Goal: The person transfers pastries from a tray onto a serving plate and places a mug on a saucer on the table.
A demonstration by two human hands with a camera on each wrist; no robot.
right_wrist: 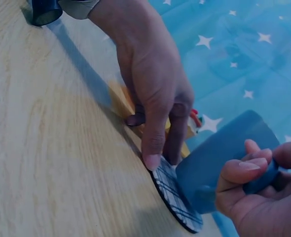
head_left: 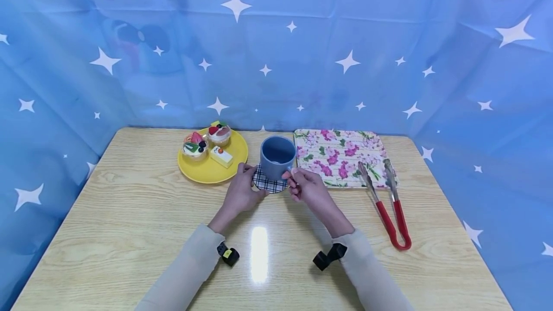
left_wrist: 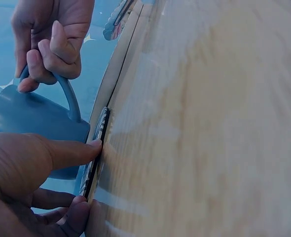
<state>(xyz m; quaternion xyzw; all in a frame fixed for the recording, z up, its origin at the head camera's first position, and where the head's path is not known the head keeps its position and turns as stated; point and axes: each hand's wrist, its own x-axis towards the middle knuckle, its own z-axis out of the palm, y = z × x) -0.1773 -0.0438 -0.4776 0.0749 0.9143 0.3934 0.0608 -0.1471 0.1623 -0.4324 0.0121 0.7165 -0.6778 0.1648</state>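
A blue mug (head_left: pixel 277 157) stands upright over a round black-and-white plaid coaster (head_left: pixel 269 185); whether its base fully rests there I cannot tell. My right hand (head_left: pixel 312 190) holds the mug's handle (left_wrist: pixel 70 98) with curled fingers. My left hand (head_left: pixel 243 191) grips the coaster's edge from the left, thumb at the near side and fingers farther back. In the right wrist view, the left hand's thumb (right_wrist: pixel 152 160) touches the coaster's rim beside the mug.
A yellow plate (head_left: pixel 203 173) with two fruit-topped dessert cups and a small cake slice (head_left: pixel 221 156) lies at back left. At back right is a floral tray (head_left: pixel 319 145); red-handled tongs (head_left: pixel 390 220) rest partly on it. A blue starry curtain hangs behind the wooden table (head_left: pixel 142 234).
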